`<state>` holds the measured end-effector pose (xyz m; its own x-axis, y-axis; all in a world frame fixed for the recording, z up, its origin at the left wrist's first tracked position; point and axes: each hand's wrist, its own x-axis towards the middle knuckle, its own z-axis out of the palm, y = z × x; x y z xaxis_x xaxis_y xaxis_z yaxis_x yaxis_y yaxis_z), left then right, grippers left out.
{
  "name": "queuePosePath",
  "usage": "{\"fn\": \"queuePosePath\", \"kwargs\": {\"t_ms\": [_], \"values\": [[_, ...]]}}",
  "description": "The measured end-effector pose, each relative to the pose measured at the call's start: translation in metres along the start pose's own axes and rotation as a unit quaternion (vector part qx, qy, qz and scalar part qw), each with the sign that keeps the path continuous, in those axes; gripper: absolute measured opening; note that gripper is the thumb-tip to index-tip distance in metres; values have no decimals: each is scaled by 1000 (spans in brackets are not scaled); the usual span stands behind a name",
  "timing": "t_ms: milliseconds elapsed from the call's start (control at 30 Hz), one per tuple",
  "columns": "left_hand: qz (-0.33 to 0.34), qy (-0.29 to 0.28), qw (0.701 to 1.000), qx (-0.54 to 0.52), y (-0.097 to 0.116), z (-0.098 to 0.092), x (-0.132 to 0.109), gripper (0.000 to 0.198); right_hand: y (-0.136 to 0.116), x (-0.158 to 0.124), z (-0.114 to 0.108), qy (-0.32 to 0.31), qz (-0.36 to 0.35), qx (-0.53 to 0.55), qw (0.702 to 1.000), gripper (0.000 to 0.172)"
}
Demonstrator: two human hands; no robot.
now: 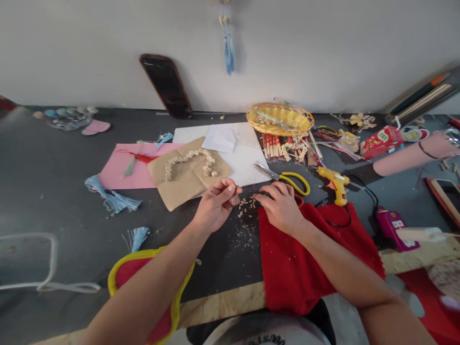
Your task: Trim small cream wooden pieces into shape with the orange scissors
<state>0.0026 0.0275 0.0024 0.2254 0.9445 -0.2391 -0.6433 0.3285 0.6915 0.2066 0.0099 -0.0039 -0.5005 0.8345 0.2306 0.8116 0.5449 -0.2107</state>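
My left hand (220,203) hovers over the dark table with thumb and fingertips pinched together; whatever sits between them is too small to make out. A small scatter of short pale wooden bits (246,208) lies just to its right. Beside these bits, my right hand (282,206) bends low, its fingers curled and their tips close to the tabletop; anything in them is hidden. Behind the hands, a curved chain of pale beads or pieces (190,157) rests on brown paper (172,191). Yellow-handled scissors (294,181) lie right behind my right hand.
A yellow glue gun (336,184) with its cord lies at right, behind a red cloth (298,258). Bundled sticks (273,146) and a wicker basket (280,117) stand at the back. A pink bottle (413,155), blue tassels (115,196) and a leaning phone (167,86) surround the area.
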Motion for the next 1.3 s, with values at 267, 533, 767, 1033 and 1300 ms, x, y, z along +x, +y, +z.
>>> {"fn": "queuePosePath", "kwargs": {"t_ms": [267, 533, 767, 1033, 1300], "values": [[5, -1, 1000, 8, 1, 1, 2, 17, 3, -1, -12, 34, 2, 44, 998, 32], [11, -8, 1000, 9, 0, 0, 3, 18, 31, -5, -29, 22, 68, -53, 996, 33], [19, -22, 1000, 6, 0, 0, 3, 18, 54, -2, -22, -62, 116, -90, 987, 40], [15, -42, 999, 14, -2, -2, 3, 17, 73, 20, -17, -18, 132, -33, 991, 42], [28, -43, 998, 39, 0, -2, 2, 16, 57, 23, -26, -13, 117, -47, 992, 30]]}}
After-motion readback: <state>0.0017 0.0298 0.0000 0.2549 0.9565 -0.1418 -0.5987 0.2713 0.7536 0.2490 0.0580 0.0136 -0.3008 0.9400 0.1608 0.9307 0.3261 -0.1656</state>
